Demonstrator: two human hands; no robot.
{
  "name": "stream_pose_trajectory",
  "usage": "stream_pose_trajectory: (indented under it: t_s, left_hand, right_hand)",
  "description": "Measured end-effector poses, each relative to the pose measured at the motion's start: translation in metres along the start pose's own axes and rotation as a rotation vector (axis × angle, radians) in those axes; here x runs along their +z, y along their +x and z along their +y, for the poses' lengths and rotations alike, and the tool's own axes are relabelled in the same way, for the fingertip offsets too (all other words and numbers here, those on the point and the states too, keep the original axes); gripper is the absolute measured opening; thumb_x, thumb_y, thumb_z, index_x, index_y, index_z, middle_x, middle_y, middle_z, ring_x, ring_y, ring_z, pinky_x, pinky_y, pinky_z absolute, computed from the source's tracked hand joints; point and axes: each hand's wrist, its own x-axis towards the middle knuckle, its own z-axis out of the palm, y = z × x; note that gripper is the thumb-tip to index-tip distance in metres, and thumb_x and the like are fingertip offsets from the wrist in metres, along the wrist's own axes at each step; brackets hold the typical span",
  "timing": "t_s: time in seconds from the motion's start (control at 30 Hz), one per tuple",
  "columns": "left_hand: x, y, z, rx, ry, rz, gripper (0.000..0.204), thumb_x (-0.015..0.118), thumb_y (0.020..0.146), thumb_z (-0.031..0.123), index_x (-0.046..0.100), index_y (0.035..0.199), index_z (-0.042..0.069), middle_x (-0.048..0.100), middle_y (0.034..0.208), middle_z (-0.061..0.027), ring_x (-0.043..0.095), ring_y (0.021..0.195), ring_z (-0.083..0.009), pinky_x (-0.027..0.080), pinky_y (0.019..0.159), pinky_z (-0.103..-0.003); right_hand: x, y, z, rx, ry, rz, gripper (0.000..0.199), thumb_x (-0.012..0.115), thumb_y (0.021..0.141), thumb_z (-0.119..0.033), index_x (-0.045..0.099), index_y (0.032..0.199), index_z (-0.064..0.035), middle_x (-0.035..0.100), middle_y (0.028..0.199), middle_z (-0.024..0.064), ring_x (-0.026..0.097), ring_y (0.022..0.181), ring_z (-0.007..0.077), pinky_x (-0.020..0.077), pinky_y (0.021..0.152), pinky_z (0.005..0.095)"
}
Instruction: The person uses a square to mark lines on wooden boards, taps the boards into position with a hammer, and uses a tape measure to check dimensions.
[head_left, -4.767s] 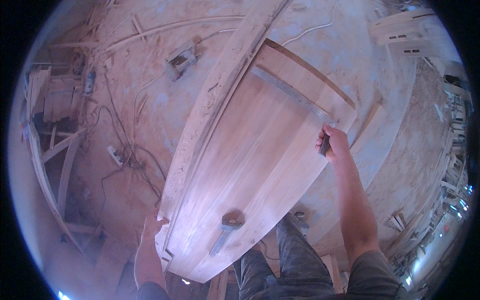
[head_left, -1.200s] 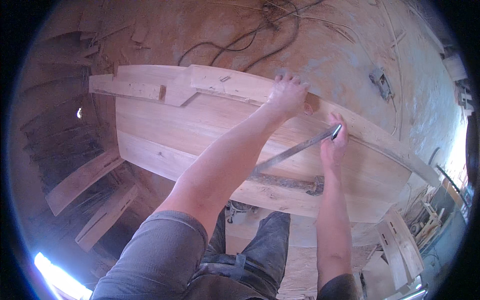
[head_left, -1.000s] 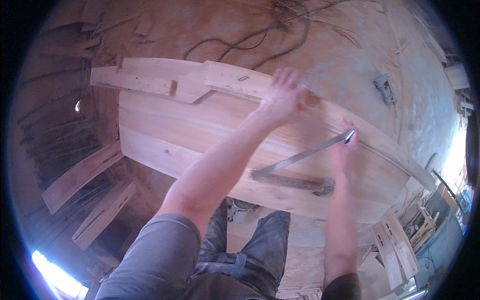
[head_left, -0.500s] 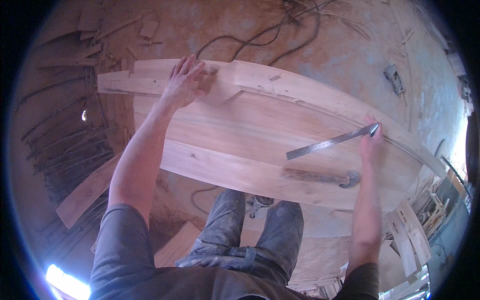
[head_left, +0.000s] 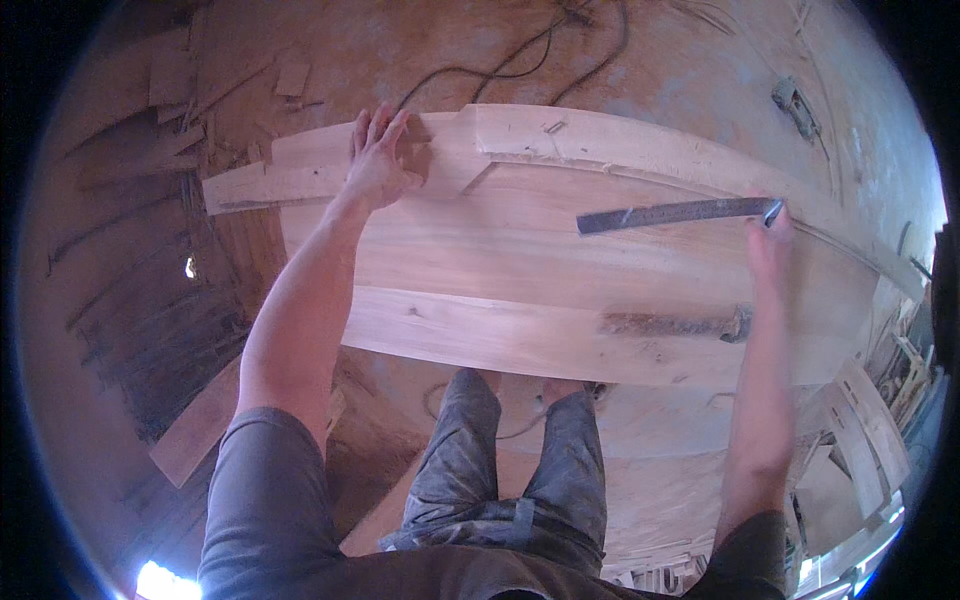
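My left hand (head_left: 378,168) lies with its fingers outstretched on a pale curved wooden board (head_left: 590,140), near its left end. Beneath that board is a broad panel of pale wood (head_left: 480,250), with a curved near edge. My right hand (head_left: 768,240) is closed on one end of a carpenter's square (head_left: 670,214), at the right side of the panel. The square's flat dark metal blade points left across the wood. Nearer to me, a hammer (head_left: 670,325) with a worn handle rests on the panel, its head toward my right arm.
Dark cables (head_left: 480,72) trail over the dusty floor past the far edge. A power tool (head_left: 797,107) sits on the floor at far right. Wood offcuts lie at left, and slotted boards (head_left: 862,425) at lower right. My legs stand close to the panel's near edge.
The view has shifted a little. My right hand has turned the square, so its blade lies nearer level and farther from the hammer. My left hand stays on the board.
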Motion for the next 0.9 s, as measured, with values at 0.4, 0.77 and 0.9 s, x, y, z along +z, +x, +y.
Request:
stream_pose_trajectory:
  t_s: [0.4,0.77,0.9]
  left_hand:
    - [0.019,0.007,-0.003,0.050,-0.047,0.045,0.106,0.082,0.063,0.032,0.028,0.152,0.012,0.020,0.160,-0.0149,0.007,0.148,-0.0412,0.010,0.121,-0.050]
    - [0.008,0.008,0.007,0.041,-0.019,-0.073,0.102,0.079,0.067,0.034,0.027,0.152,0.016,0.015,0.161,-0.0129,0.006,0.148,-0.0416,0.009,0.120,-0.052]
    - [0.014,0.013,0.000,0.040,0.042,-0.121,0.108,0.082,0.066,0.029,0.022,0.154,0.017,0.012,0.162,-0.0129,0.004,0.148,-0.0409,0.008,0.120,-0.052]
  right_hand:
    - [0.171,-0.327,-0.003,1.112,1.495,-0.217,0.013,0.062,0.081,-0.002,0.052,0.090,-0.0053,0.057,0.076,0.0097,0.055,0.055,0.0216,0.0436,0.048,0.0347]
    - [0.247,-0.363,-0.090,1.390,1.956,-0.042,0.018,0.046,0.102,-0.021,0.051,0.092,-0.0063,0.055,0.075,0.0089,0.053,0.062,0.0226,0.0439,0.058,0.0372]
    - [0.252,-0.362,-0.100,1.439,2.036,-0.045,0.019,0.046,0.102,-0.021,0.050,0.091,-0.0061,0.055,0.074,0.0091,0.053,0.061,0.0230,0.0441,0.057,0.0379]
